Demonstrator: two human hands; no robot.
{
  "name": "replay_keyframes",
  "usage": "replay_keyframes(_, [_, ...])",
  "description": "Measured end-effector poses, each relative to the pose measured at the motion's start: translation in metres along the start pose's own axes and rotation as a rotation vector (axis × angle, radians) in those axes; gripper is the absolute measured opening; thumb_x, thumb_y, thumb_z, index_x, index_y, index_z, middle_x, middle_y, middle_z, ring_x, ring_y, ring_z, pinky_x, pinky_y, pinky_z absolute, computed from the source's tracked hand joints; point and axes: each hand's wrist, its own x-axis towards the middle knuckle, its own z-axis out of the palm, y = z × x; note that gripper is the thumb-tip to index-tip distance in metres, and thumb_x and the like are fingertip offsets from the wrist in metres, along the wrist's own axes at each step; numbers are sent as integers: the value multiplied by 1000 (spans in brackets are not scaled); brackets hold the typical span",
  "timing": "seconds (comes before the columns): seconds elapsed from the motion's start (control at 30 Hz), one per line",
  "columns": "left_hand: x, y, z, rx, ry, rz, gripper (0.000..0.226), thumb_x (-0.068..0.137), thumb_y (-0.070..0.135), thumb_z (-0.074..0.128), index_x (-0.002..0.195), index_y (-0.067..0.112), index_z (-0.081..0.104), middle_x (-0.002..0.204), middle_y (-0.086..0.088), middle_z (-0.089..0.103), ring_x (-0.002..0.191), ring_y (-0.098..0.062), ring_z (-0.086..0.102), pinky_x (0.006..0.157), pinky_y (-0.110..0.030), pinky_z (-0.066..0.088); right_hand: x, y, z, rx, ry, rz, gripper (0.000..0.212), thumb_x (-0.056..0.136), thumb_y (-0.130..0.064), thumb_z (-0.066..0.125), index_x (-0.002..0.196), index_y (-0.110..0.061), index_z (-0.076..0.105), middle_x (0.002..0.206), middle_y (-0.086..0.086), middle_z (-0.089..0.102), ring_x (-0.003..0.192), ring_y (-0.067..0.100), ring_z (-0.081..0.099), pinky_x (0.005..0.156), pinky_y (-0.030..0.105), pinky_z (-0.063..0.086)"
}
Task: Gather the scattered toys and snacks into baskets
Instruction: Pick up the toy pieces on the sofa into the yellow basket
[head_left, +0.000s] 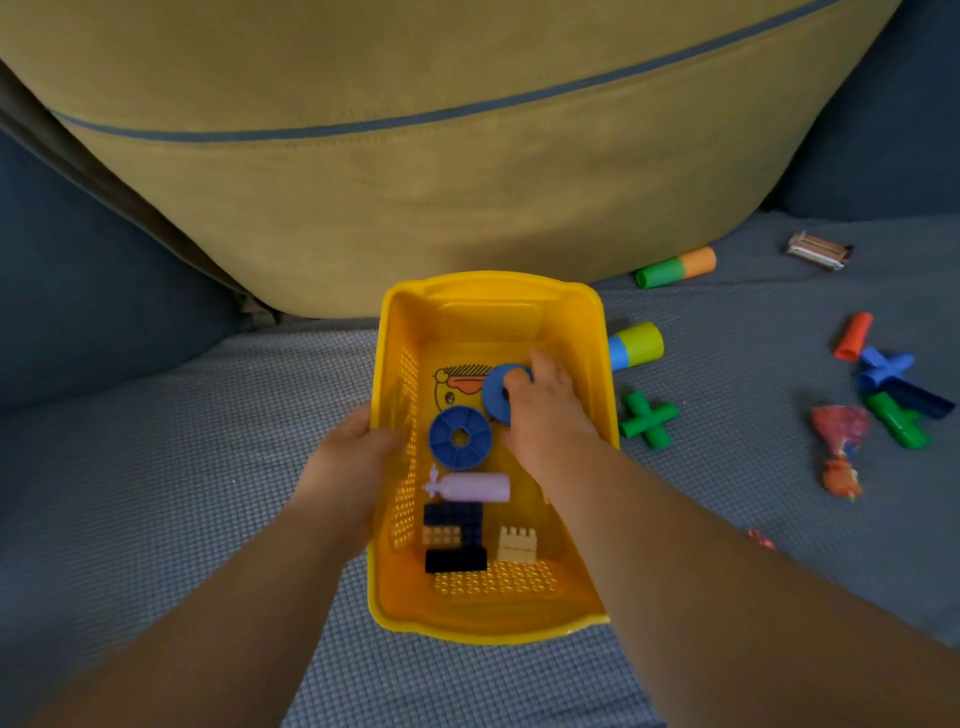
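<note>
A yellow plastic basket (387, 338) sits on the grey-blue sofa seat in front of me. My left hand (349, 465) grips its left rim. My right hand (545, 410) reaches inside and holds a blue ring-shaped toy (496, 391) just above the basket floor. Inside lie a second blue wheel (460, 438), a lilac bottle-shaped toy (470, 487), dark blue bricks (454, 540) and a beige brick (517, 544).
Right of the basket lie a blue-and-lime tube (636, 345), a green cross connector (648, 420), a green-orange tube (675, 267), a snack bar (818, 251), a red tube (853, 335), a blue and green connector cluster (896, 395) and a red wrapped snack (839, 447). A mustard cushion (441, 156) stands behind.
</note>
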Motion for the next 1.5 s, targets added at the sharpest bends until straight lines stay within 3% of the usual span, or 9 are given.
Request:
replay_keyframes(0.17, [5,6,-5,-60,39,-15,26,93,6,52,104,23,68,96,-15,75,89,-41,71,80,-61,56,6,-3,-47,356,449,-161,33,95,-15,52,128,-11,52,132,8,49,121,23,47,99,32,41])
replay_keyframes(0.3, [11,14,-2,-16,39,-2,27,92,8,52,101,26,70,92,-12,76,87,-39,72,81,-62,55,21,24,-76,556,727,57,28,97,-18,48,124,-15,54,119,1,56,107,13,55,84,23,43])
replay_keyframes(0.43, [18,16,-1,-18,66,-8,27,92,7,52,102,26,69,89,-11,76,84,-38,72,79,-60,57,38,77,-59,410,571,227,37,96,-18,49,133,-17,48,131,6,51,121,22,48,98,36,41])
replay_keyframes(0.67, [26,15,-4,-41,124,-23,27,91,6,52,100,25,70,94,-15,76,90,-43,70,81,-66,53,50,105,-24,-149,-7,281,79,91,-8,53,150,-36,9,160,0,0,145,31,-14,115,58,-3])
replay_keyframes(0.9, [28,15,1,-31,124,-26,28,92,6,51,104,24,69,95,-15,75,89,-42,71,80,-66,54,43,106,-25,-107,173,307,56,92,-30,56,143,-30,31,132,14,37,125,34,35,107,50,28])
replay_keyframes(1.03, [21,19,9,-17,98,-21,28,93,7,50,105,24,68,94,-13,76,87,-40,71,78,-64,55,42,92,-57,238,445,271,61,91,-30,60,144,-23,31,130,18,37,117,35,40,97,44,36])
replay_keyframes(1.2, [7,24,23,18,49,-7,29,95,7,49,92,29,67,80,-4,76,81,-33,72,75,-51,58,28,49,-99,268,620,92,61,90,-34,60,144,-24,33,126,12,40,113,27,43,91,39,41])
replay_keyframes(1.33, [-9,24,35,34,12,5,28,93,7,49,94,26,70,82,-7,76,81,-34,72,77,-53,58,3,10,-96,171,458,-6,58,89,-52,53,137,-23,38,116,4,53,105,24,50,77,34,40])
replay_keyframes(1.5, [-24,20,40,22,-5,-16,32,90,10,51,81,31,73,92,-23,72,91,-49,67,80,-65,54,-9,-24,-64,351,154,211,53,91,-57,46,128,-20,35,107,3,63,88,22,61,61,30,40])
